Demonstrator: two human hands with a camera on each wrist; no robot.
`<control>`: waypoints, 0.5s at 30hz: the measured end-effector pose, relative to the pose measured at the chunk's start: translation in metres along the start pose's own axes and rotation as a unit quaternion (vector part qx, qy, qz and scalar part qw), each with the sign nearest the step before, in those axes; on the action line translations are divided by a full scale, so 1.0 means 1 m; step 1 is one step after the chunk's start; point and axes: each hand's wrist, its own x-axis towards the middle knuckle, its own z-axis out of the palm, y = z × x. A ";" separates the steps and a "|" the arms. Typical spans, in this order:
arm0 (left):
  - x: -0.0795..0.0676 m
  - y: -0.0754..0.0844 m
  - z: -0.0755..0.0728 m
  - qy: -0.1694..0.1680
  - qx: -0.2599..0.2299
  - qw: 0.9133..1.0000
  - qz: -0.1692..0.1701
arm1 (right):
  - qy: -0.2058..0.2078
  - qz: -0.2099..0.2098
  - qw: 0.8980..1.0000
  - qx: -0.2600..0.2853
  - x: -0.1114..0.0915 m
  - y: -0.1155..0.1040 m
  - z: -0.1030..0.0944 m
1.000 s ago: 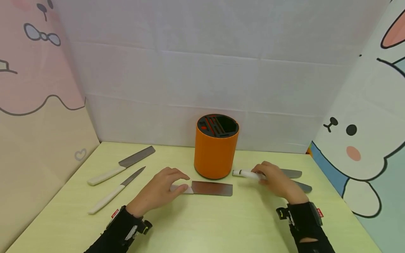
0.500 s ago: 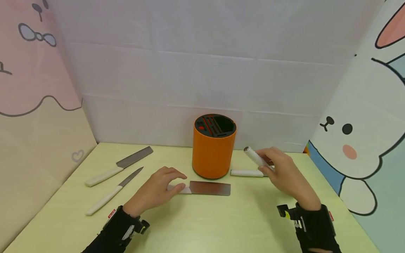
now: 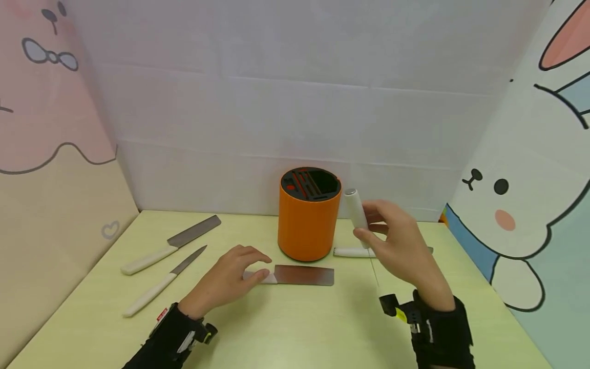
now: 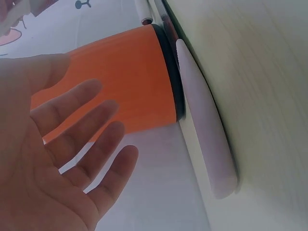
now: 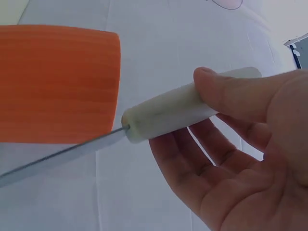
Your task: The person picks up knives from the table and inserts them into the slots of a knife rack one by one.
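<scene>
In the head view my right hand [image 3: 398, 246] pinches a white-handled knife [image 3: 356, 209] between thumb and fingers, above the table. The handle end points up and the thin blade slants down, as the right wrist view shows its blade [image 5: 67, 156] edge-on. Just left of it stands an orange round knife block [image 3: 308, 228] with a dark slotted top. My left hand [image 3: 226, 282] hovers with loosely spread fingers by the handle of a cleaver [image 3: 304, 275] lying before the block. The left wrist view shows that hand apart from the cleaver's white handle [image 4: 207, 125].
Behind the right hand lies another knife with a white handle [image 3: 352, 252], its blade mostly hidden. At the left lie a broad-bladed knife [image 3: 193, 231] and a pointed knife [image 3: 154, 296]. A white wall [image 3: 230, 113] rises behind the table.
My right hand has lifted the knife off the table, tipped its handle upright and brought it left towards the block. The left hand has stayed in place.
</scene>
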 end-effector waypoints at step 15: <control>0.000 -0.002 -0.003 0.008 0.008 1.000 0.000 | 0.037 0.042 0.985 0.164 0.013 -0.056 0.018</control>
